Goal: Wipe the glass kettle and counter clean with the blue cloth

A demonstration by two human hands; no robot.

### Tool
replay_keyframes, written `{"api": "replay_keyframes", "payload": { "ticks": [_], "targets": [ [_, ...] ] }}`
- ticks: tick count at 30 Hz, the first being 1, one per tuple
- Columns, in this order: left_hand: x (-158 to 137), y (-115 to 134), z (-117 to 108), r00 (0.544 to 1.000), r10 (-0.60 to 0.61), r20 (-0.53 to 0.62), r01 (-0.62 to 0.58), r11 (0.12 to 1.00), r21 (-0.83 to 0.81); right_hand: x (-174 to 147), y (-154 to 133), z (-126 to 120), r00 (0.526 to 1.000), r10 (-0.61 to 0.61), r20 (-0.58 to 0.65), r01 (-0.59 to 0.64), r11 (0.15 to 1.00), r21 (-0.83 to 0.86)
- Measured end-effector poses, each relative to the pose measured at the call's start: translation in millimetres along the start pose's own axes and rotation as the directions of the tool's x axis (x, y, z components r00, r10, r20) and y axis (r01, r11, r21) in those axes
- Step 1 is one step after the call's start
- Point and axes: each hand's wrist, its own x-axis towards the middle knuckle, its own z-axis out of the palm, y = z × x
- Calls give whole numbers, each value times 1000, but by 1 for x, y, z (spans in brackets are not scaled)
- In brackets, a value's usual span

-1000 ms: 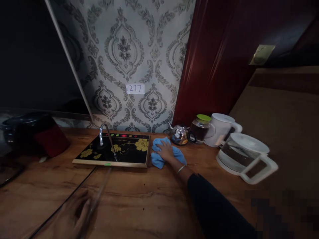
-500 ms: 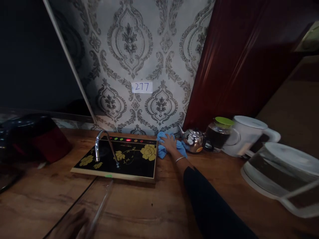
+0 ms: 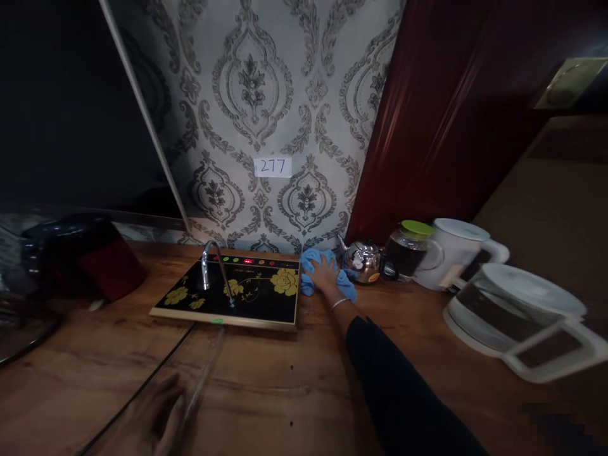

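My right hand presses on a crumpled blue cloth, its fingers spread over it. The cloth lies on the wooden counter between the black induction cooktop and a small shiny metal kettle. A silver bracelet circles the right wrist. Low in the picture, my left hand is dim and slightly blurred, with thumb and fingers apart and nothing seen in it. Beside it run a clear tube and a black cable. A curved metal faucet rises at the cooktop, which bears gold flowers and lit buttons.
Right of the kettle stand a glass jug with a green lid, a white pitcher and a large clear pitcher. A black and red appliance sits at left. Patterned wallpaper closes off the back.
The view has shifted slightly, moving the pitchers leftward in the picture. My left hand shows more, higher in the frame. My right hand stays on the cloth at nearly the same spot.
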Motion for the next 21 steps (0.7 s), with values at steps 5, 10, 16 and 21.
{"api": "replay_keyframes", "payload": {
  "ticks": [5,10,16,21],
  "targets": [
    [4,9,-3,999,44,15,-44,999,-2,-34,-1,-2,1000,11,21,-11,1000,-3],
    [5,16,-3,999,45,20,-46,999,11,-75,-6,-8,999,13,49,-14,1000,8],
    [12,22,-6,997,28,65,-32,998,51,-141,-6,-22,997,-65,27,63,994,85],
    [17,21,-5,996,50,70,-57,993,101,-201,13,-37,984,-171,45,165,980,108]
  ]
}}
